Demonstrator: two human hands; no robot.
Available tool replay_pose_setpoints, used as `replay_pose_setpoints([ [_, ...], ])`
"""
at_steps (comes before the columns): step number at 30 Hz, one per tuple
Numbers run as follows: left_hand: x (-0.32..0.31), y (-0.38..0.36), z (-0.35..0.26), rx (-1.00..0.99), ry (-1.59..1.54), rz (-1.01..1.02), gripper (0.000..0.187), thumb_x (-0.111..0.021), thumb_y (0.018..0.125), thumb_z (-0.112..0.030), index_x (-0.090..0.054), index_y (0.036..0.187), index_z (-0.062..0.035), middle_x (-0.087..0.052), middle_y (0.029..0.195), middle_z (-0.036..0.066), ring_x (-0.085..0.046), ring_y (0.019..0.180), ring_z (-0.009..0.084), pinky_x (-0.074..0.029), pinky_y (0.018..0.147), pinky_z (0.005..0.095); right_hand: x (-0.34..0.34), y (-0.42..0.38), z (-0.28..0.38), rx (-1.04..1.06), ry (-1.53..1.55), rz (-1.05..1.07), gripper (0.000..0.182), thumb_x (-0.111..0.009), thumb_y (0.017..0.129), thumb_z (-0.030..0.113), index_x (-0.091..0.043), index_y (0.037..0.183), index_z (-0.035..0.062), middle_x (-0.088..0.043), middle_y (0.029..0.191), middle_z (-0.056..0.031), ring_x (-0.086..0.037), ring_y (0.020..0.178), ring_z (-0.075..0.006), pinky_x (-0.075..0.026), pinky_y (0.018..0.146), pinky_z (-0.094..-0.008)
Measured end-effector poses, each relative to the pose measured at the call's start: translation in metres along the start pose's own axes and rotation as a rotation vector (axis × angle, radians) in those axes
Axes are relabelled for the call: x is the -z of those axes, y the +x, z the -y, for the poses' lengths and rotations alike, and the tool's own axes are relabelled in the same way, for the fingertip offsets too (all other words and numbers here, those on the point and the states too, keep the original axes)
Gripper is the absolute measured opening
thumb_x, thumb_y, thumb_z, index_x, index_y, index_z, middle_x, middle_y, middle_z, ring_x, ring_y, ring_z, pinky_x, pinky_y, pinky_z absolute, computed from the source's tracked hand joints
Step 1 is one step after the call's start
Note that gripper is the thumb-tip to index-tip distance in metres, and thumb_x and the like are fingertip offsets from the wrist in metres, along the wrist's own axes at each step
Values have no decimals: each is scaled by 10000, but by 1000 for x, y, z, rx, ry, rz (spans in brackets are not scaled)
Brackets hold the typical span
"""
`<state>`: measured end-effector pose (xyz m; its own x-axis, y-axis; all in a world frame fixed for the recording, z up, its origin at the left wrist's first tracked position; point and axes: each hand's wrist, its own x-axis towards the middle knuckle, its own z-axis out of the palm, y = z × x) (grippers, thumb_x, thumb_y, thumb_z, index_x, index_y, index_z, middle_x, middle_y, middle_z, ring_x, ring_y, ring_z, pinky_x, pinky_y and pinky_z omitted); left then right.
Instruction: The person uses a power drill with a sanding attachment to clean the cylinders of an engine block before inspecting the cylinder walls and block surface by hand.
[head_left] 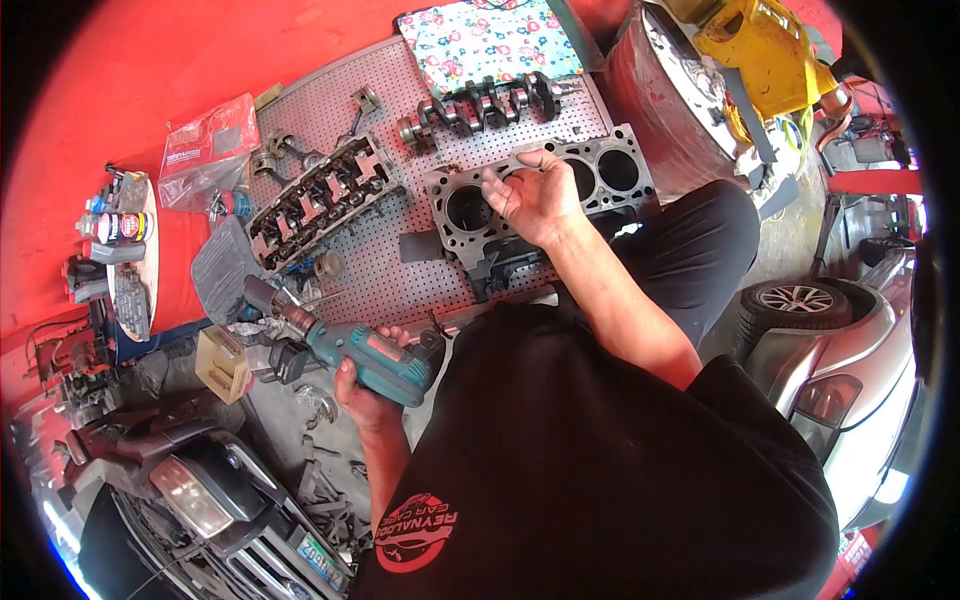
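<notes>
Left hand [366, 402] clamped around the power drill [375, 365] near the cylinder head [320, 203], right hand [543, 202] spread over the engine block [610, 201] on the desk [385, 235], I judge a slackening grip could drop the drill.

A: where's everything sitting?
B: I see the engine block [605, 203] on the table [385, 255]. Crankshaft [485, 106] just beyond it, then the cloth [500, 45].
A: and left of the block?
B: Cylinder head [322, 205], same table. Drill [372, 364] nearer the worker [600, 440], in the left hand [364, 402].
</notes>
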<state>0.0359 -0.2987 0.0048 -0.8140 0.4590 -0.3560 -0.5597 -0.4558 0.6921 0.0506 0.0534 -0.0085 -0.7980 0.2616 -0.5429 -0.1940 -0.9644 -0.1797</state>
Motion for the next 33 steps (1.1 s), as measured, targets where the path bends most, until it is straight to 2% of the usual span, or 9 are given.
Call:
replay_pose_setpoints([
  [7, -11, 5, -2, 16, -40, -40, 657, -616, 848, -465, -541, 1236, 60, -605, 1180, 202, -583, 1133, 380, -410, 1078, 541, -11, -14, 1, 36, -76, -70, 365, -580, 868, 232, -509, 1132, -10, -548, 1136, -141, -610, 1033, -293, -523, 941, -454],
  [15, -13, 10, -2, 42, -2, -28, 653, -579, 874, -479, -534, 1267, 40, -610, 1200, 193, -583, 1155, 373, -401, 1087, 553, -16, -49, -6, 11, -256, 14, 434, -589, 880, 217, -498, 1240, -7, -599, 1220, -152, -678, 919, -291, -547, 882, -443],
  [19, -37, 7, -9, 37, 160, -96, 649, -597, 879, -452, -507, 1317, 19, -586, 1237, 170, -557, 1189, 347, -392, 1098, 495, -35, -81, -69, 17, -1229, 459, 1001, -793, 828, 344, -210, 1536, -57, -391, 1508, -249, -596, 1202, -335, -494, 1021, -409],
  [20, -52, 5, -10, 50, 188, -80, 653, -595, 889, -445, -490, 1342, 14, -569, 1270, 168, -541, 1215, 343, -381, 1106, 490, -36, -78, -86, 236, -1611, 568, 1158, -853, 746, 408, -161, 1554, -48, -368, 1511, -294, -545, 1261, -365, -475, 1033, -396],
  [21, -70, 6, -10, 60, 216, -61, 658, -594, 900, -438, -472, 1367, 9, -552, 1304, 165, -525, 1241, 338, -371, 1114, 485, -57, -86, -81, -40, -1522, 603, 1231, -885, 679, 439, -160, 1561, -22, -365, 1491, -318, -535, 1274, -389, -465, 1040, -393],
  [22, -86, 6, -12, 71, 246, -45, 664, -593, 910, -431, -454, 1392, 3, -534, 1338, 163, -509, 1267, 333, -360, 1121, 480, -63, -92, -87, -35, -1565, 603, 1191, -887, 663, 408, -206, 1540, -24, -423, 1443, -310, -555, 1246, -391, -475, 1023, -406],
  [27, -112, 11, -36, 61, 716, 92, 746, -584, 971, -434, -332, 1506, 21, -418, 1495, 176, -412, 1386, 320, -314, 1155, 455, -59, -87, -70, -29, -1463, 616, 996, -855, 623, 271, -363, 1438, -22, -639, 1167, -255, -629, 1113, -391, -508, 949, -431],
  [30, -112, 32, -77, 134, 1199, 424, 727, -546, 1007, -400, -300, 1528, 44, -468, 1477, 179, -453, 1366, 287, -326, 1147, 416, -47, -95, -48, 34, -1460, 504, 926, -825, 619, 217, -401, 1408, -18, -684, 1051, -237, -662, 1012, -405, -527, 896, -440],
  [33, -117, 87, -105, 151, 1831, 444, 652, -666, 914, -198, -418, 1493, -27, -621, 1320, 225, -577, 1259, 281, -434, 1061, 409, -38, -110, -12, 41, -1412, 627, 912, -823, 617, 214, -413, 1401, -8, -688, 1034, -229, -676, 961, -402, -538, 864, -449],
])
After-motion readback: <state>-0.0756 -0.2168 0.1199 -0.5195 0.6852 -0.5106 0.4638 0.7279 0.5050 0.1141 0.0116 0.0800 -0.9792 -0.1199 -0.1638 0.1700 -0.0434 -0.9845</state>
